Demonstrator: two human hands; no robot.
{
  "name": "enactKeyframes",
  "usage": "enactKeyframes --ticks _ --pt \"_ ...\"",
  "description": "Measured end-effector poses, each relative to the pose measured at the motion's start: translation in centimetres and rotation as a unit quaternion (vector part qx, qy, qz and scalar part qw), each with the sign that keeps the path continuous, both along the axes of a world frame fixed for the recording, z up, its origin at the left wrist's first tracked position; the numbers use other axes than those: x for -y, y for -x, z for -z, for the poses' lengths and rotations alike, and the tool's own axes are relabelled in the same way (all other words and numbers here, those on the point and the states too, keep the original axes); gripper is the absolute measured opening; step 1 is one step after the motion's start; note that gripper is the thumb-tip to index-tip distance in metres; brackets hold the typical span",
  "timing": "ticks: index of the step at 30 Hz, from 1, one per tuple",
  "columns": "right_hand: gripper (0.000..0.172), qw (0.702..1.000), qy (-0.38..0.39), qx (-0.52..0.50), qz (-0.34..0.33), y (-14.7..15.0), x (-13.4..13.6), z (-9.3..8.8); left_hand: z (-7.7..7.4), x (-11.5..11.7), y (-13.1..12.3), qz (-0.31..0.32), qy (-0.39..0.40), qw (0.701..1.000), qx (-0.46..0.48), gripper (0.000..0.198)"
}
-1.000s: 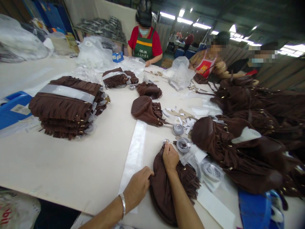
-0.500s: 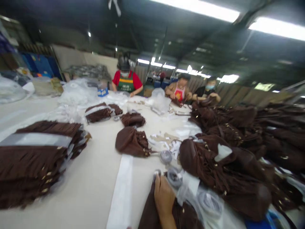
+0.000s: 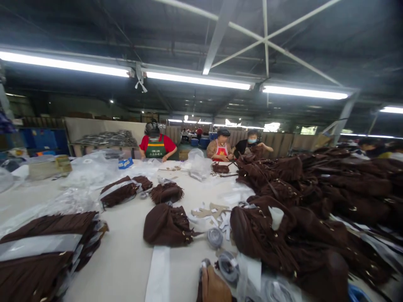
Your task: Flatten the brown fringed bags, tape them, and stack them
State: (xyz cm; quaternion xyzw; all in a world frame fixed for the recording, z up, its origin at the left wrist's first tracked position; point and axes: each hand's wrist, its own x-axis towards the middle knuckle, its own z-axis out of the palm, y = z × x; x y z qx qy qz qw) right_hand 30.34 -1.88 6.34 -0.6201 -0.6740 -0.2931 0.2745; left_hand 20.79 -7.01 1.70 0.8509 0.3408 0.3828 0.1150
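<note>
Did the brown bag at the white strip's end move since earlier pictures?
No: the brown bag still lies at the far end of the white strip, left of a grey coil.

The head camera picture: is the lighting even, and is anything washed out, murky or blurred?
Uneven in the head view: the ceiling tube lights glare white while the roof falls dark; in the head view, the heaped brown bags lose some detail in their dark tones; at the head view's bottom edge, the right hand is cut off and looks slightly soft.
</note>
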Motion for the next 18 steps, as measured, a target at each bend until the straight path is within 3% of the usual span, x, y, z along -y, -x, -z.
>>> enactKeyframes --ticks 4,7,10,14,18 --pt "0.024 0.988 0.142 -0.047 0.043 1.7 5.2 4.7 1.2 7.4 6.8 0.02 0.077 0.996 -0.047 0.044" --pt "0.034 0.968 0.231 -0.08 0.062 2.2 6.1 7.1 0.2 11.9 9.1 0.041 0.1 0.987 -0.12 0.042" --pt "0.042 0.953 0.276 -0.101 0.071 2.0 5.5 8.3 -0.2 12.9 7.3 0.061 0.115 0.979 -0.154 0.04" --pt "0.044 0.948 0.287 -0.118 0.071 1.8 5.2 8.2 2.3 12.7 5.1 0.039 0.109 0.972 -0.206 0.056" --pt "0.042 0.947 0.288 -0.129 0.058 2.0 5.2 7.1 4.0 12.8 6.4 0.072 0.085 0.961 -0.255 0.061"
